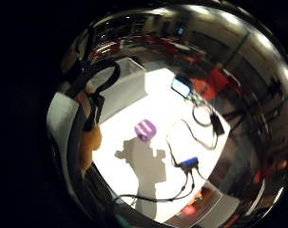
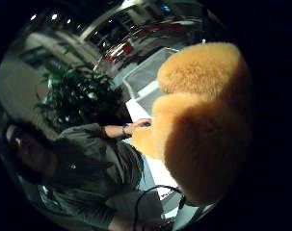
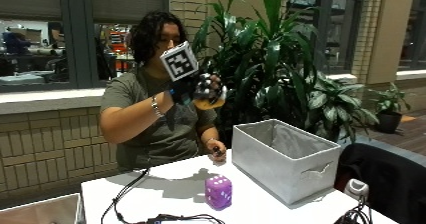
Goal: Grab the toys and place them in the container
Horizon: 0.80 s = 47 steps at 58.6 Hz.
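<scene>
In the outside view my gloved right hand (image 3: pixel 198 89) is raised high above the table, near head height, and grips an orange plush toy (image 3: pixel 209 103). That furry orange toy (image 2: pixel 203 120) fills much of the thumb side palm view. A purple dice toy (image 3: pixel 218 192) with white dots stands on the white table (image 3: pixel 160 184); it also shows in the little finger side view as the purple dice (image 1: pixel 145 129). The grey fabric container (image 3: pixel 287 156) stands open on the table to the right of the dice. The bare left hand (image 3: pixel 217 155) rests on the table's far edge.
Black cables (image 3: pixel 126 196) run across the table's front left. A white device (image 3: pixel 356 188) sits by the container's front right corner. Large green plants (image 3: pixel 279 59) stand behind the container. A second grey bin's rim (image 3: pixel 40 211) shows at the lower left.
</scene>
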Motion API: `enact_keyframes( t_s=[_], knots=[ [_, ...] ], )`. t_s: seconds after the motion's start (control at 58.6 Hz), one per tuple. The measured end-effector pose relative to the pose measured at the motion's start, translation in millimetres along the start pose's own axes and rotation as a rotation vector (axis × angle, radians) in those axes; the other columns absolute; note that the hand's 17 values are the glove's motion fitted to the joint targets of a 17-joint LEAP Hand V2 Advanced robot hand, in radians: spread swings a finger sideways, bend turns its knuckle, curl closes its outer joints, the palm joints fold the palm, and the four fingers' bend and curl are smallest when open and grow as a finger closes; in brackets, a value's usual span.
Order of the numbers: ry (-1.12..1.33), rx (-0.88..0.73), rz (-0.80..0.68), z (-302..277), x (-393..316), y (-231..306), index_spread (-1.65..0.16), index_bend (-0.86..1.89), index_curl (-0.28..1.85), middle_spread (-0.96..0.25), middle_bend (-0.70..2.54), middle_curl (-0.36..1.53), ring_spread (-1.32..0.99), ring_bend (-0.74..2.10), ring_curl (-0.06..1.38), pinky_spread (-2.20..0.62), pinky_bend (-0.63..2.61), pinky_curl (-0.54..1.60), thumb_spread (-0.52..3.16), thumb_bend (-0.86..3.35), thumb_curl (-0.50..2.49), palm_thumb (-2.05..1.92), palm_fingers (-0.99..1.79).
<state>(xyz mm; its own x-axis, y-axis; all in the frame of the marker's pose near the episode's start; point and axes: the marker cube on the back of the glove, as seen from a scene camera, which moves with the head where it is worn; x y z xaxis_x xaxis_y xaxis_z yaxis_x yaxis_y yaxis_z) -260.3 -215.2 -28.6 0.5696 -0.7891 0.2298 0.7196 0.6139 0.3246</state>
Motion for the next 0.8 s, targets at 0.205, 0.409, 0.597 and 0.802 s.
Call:
enact_keyframes(
  t_s=[0.205,0.409,0.597,0.802],
  knots=[
    [0.068,0.004,-0.001,40.3,-76.9,-142.5,-0.53,0.35,0.71,-0.53,0.33,0.42,-0.47,0.96,0.55,-0.39,1.07,0.44,0.97,0.16,0.86,0.75,0.68],
    [0.344,-0.098,0.168,87.9,-27.3,-192.6,-0.56,0.3,0.82,-0.49,0.26,0.48,-0.45,0.92,0.57,-0.39,1.16,0.46,0.95,0.12,0.91,0.71,0.53],
    [-0.051,-0.193,0.199,83.2,-20.8,-176.1,-0.39,0.02,0.56,-0.13,0.13,0.4,-0.18,0.33,0.39,-0.1,1.23,0.45,1.24,0.02,0.72,0.5,-0.35],
    [0.308,-0.132,0.267,67.7,54.0,-83.7,-0.4,0.21,0.49,-0.15,0.24,0.4,-0.22,0.49,0.38,-0.04,0.9,0.32,1.37,-0.03,0.55,0.31,0.22]
  ],
)
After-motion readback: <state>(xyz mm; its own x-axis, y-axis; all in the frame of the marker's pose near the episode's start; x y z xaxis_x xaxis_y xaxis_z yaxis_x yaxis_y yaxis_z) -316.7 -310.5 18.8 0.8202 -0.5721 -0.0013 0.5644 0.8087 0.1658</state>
